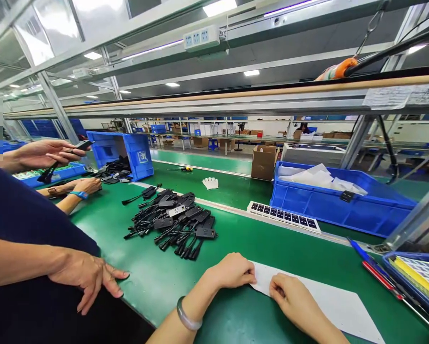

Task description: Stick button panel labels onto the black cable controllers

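Note:
A long white sheet [338,308], perhaps paper or thin card, lies on the green bench in front of me. My left hand [235,270], with a bangle on its wrist, is closed on the sheet's left end. Beside it, my right hand [289,297] has curled fingers pinching the sheet's near edge; its fingertips are partly hidden. Beyond my left hand is a pile of black devices with short cables [171,222]; one piece among them has a pale face.
A person in dark clothing [38,215] stands at left, one hand holding a black device [83,145]. Beyond are a tipped blue crate [143,155], a white glove [210,183], a screwdriver [186,168], a label strip [284,216] and a blue bin [329,210]. Pens [379,277] lie right.

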Demonstrator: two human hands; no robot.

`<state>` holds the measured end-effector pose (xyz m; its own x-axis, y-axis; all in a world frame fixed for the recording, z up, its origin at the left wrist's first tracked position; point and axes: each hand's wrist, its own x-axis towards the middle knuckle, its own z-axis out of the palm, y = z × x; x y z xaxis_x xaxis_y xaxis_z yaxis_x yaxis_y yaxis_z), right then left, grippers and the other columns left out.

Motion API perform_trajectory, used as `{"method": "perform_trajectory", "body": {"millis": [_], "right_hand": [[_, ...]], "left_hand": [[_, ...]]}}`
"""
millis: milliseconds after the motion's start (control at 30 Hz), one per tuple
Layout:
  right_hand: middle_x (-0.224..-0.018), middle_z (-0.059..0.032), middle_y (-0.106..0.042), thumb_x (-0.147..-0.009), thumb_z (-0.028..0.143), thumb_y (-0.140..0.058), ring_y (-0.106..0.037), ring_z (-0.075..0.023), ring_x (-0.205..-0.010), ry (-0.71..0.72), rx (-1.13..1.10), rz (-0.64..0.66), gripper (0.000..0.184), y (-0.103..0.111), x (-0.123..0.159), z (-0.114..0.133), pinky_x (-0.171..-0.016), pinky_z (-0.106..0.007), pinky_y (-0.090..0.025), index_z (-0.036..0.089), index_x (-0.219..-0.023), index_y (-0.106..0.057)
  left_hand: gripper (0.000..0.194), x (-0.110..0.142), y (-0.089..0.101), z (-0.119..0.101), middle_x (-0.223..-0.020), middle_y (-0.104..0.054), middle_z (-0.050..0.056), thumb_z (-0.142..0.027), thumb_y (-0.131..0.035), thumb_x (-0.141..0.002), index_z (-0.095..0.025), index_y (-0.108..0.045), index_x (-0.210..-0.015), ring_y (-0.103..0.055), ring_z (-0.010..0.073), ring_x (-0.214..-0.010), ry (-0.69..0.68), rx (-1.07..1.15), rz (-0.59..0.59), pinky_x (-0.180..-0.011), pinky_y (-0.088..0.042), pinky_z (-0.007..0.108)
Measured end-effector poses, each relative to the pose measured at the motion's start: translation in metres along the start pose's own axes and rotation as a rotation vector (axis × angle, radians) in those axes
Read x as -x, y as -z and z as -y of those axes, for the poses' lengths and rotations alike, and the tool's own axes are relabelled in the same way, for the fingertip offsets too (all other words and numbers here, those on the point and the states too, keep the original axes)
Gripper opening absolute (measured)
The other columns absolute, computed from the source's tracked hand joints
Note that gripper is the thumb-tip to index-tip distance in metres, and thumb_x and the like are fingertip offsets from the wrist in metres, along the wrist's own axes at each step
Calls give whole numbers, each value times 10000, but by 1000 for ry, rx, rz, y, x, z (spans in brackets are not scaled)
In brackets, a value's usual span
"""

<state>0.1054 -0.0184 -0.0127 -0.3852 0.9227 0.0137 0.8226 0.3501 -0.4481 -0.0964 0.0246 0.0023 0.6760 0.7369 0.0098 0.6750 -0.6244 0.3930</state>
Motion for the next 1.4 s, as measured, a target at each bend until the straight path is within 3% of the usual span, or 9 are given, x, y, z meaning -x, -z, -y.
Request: {"method": "perform_trajectory", "body": {"millis": [200,433,633,833,1000,1100,1400], "right_hand": [[-720,-13,-627,-836,188,-437,-567,-177,-699,30,-99,95,170,8,0,-1,-619,-254,-373,207,-697,-534],[-786,-39,-607,-897,159,-364,-551,-196,-771,83,25,-29,211,-1,-1,2,-682,-288,-377,203,-747,-505],[-773,-69,-618,-886,163,-360,-549,-221,-749,40,12,-11,215,-1,-3,2,-668,-311,-361,194,-733,-508],[-721,-8,-605,-862,171,-393,-531,-164,-675,103,-92,94,194,7,-3,1,-624,-255,-349,208,-708,-506],[-699,5,-590,-863,203,-406,-513,-152,-656,104,-154,147,188,12,-4,-1,-598,-240,-341,208,-701,-501],[-702,3,-593,-871,218,-411,-515,-154,-660,99,-179,147,194,10,-2,-1,-597,-241,-344,207,-707,-514],[-788,-28,-652,-867,192,-452,-579,-190,-767,127,-157,12,202,0,-2,9,-680,-272,-372,212,-755,-619]], "left_hand": [[76,9,12,5,-690,-692,-52,-243,-622,-798,-231,-687,-760,-627,112,-648,-74,48,53,-588,-387,173],[207,6,-1,-4,-912,-650,151,-157,-403,-869,-119,-606,-876,-610,281,-866,-4,-133,2,-739,-438,354],[121,7,8,1,-827,-669,0,-158,-488,-830,-199,-594,-787,-622,168,-773,-17,-96,62,-682,-430,235],[177,10,9,-3,-863,-665,75,-132,-422,-827,-160,-594,-861,-618,212,-768,-16,-67,68,-651,-425,274],[116,10,10,-7,-866,-680,7,-196,-535,-803,-201,-632,-866,-618,142,-784,-85,41,81,-682,-419,201],[110,8,9,-7,-814,-695,-22,-181,-541,-801,-206,-647,-792,-620,116,-760,-96,71,91,-677,-402,179],[160,7,5,-8,-730,-700,17,-127,-496,-737,-180,-645,-713,-611,145,-650,-22,51,74,-600,-376,217]]}}
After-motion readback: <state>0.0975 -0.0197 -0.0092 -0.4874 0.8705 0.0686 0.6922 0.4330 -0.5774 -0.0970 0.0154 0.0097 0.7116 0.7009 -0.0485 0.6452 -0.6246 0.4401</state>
